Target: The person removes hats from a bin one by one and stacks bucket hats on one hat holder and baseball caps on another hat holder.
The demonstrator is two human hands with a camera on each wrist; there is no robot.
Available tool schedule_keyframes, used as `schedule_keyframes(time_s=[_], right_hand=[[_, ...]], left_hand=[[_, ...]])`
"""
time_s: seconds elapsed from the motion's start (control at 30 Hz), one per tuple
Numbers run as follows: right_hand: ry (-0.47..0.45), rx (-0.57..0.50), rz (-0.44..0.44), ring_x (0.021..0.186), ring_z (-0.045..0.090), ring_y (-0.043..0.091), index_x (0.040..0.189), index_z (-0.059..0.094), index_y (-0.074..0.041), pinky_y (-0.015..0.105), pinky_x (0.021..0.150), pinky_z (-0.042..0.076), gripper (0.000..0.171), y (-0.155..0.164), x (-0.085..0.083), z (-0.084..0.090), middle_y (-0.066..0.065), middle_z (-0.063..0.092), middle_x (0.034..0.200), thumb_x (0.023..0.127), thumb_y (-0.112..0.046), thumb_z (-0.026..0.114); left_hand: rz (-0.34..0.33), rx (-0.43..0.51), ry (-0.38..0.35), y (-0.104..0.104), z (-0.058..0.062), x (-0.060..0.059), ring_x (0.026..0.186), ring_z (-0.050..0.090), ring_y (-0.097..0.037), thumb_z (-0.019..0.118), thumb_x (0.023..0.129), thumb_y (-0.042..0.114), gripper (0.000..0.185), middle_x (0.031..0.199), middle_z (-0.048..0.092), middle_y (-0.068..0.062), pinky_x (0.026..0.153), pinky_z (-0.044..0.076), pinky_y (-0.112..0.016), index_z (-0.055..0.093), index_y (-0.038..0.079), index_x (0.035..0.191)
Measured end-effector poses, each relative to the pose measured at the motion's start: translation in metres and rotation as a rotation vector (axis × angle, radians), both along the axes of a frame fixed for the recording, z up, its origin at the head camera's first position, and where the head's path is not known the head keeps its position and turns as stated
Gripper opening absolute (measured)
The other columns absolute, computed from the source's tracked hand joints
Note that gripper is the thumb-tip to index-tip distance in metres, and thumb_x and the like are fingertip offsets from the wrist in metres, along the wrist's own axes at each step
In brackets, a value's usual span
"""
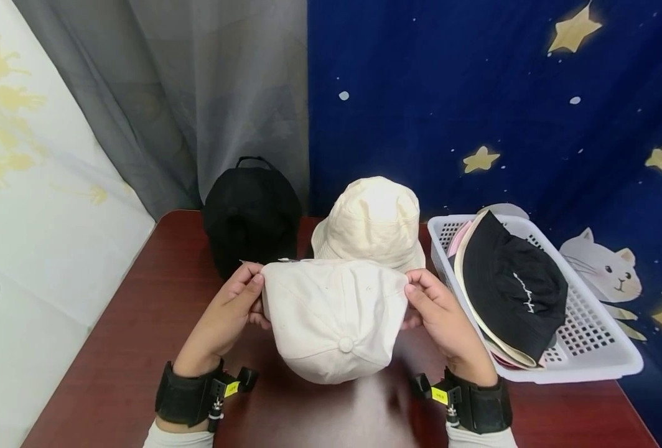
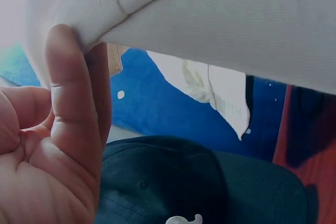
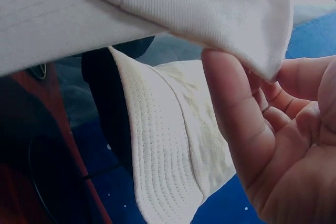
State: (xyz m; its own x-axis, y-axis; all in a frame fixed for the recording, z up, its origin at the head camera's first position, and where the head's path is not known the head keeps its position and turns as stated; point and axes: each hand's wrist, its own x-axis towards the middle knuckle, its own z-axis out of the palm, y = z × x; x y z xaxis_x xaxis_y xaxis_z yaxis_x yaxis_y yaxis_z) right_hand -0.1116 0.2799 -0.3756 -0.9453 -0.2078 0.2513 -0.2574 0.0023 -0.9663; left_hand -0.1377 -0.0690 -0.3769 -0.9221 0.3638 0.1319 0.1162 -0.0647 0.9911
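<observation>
A cream baseball cap (image 1: 333,317) is held above the dark red table (image 1: 135,336), button facing me. My left hand (image 1: 236,308) pinches its left edge and my right hand (image 1: 428,305) pinches its right edge. In the left wrist view the left thumb (image 2: 71,103) presses against the cap's cloth (image 2: 220,24). From the right wrist, the right thumb (image 3: 233,108) is pressed to the cap's edge (image 3: 210,3). Just behind the cap stands a cream bucket hat (image 1: 372,221), whose brim (image 3: 168,150) shows in the right wrist view.
A black cap (image 1: 251,211) stands at the back left of the table, also below the left hand (image 2: 178,182). A white plastic basket (image 1: 594,336) on the right holds a black bucket hat (image 1: 512,286) on other hats. Curtains hang behind.
</observation>
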Motion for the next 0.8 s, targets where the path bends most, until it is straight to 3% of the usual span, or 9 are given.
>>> schedule_keyframes(time_s=[0.2, 0.3, 0.4, 0.6, 0.8], right_hand=[[0.012, -0.030, 0.019, 0.070, 0.063, 0.012, 0.107, 0.051, -0.001, 0.033, 0.053, 0.057, 0.012, -0.010, -0.002, 0.001, 0.000, 0.061, 0.088, 0.107, -0.008, 0.042], [0.003, -0.050, 0.007, 0.072, 0.064, 0.013, 0.108, 0.049, 0.003, 0.035, 0.055, 0.058, 0.014, -0.023, -0.009, 0.010, 0.001, 0.062, 0.089, 0.107, -0.009, 0.042], [-0.019, -0.065, -0.015, 0.078, 0.066, 0.016, 0.112, 0.049, 0.003, 0.037, 0.059, 0.059, 0.016, -0.042, -0.027, 0.027, 0.003, 0.063, 0.095, 0.107, -0.011, 0.042], [-0.089, -0.102, -0.021, 0.073, 0.063, 0.018, 0.112, 0.049, -0.004, 0.035, 0.058, 0.058, 0.012, -0.089, -0.077, 0.068, 0.009, 0.056, 0.101, 0.107, -0.011, 0.041], [-0.157, -0.082, -0.086, 0.064, 0.058, 0.016, 0.106, 0.051, -0.006, 0.030, 0.052, 0.055, 0.008, -0.124, -0.123, 0.103, 0.009, 0.051, 0.092, 0.106, -0.011, 0.044]], left_hand=[[0.018, -0.016, 0.024, -0.011, 0.010, 0.004, 0.063, 0.054, -0.021, 0.041, 0.109, 0.026, 0.028, 0.091, 0.047, -0.020, 0.057, 0.057, -0.034, 0.045, 0.001, 0.119], [0.049, -0.034, 0.047, -0.023, 0.024, 0.001, 0.062, 0.054, -0.020, 0.041, 0.109, 0.025, 0.026, 0.091, 0.050, -0.016, 0.056, 0.057, -0.034, 0.046, 0.001, 0.117], [0.071, -0.028, 0.075, -0.039, 0.045, -0.007, 0.063, 0.056, -0.019, 0.042, 0.108, 0.026, 0.023, 0.090, 0.053, -0.011, 0.055, 0.056, -0.033, 0.047, 0.004, 0.114], [0.048, 0.031, 0.067, -0.078, 0.094, -0.039, 0.061, 0.061, -0.017, 0.046, 0.106, 0.028, 0.021, 0.084, 0.056, -0.006, 0.054, 0.056, -0.030, 0.046, 0.008, 0.111], [0.122, -0.028, 0.013, -0.103, 0.138, -0.083, 0.059, 0.059, -0.015, 0.046, 0.104, 0.033, 0.025, 0.099, 0.049, -0.006, 0.054, 0.055, -0.027, 0.046, 0.009, 0.111]])
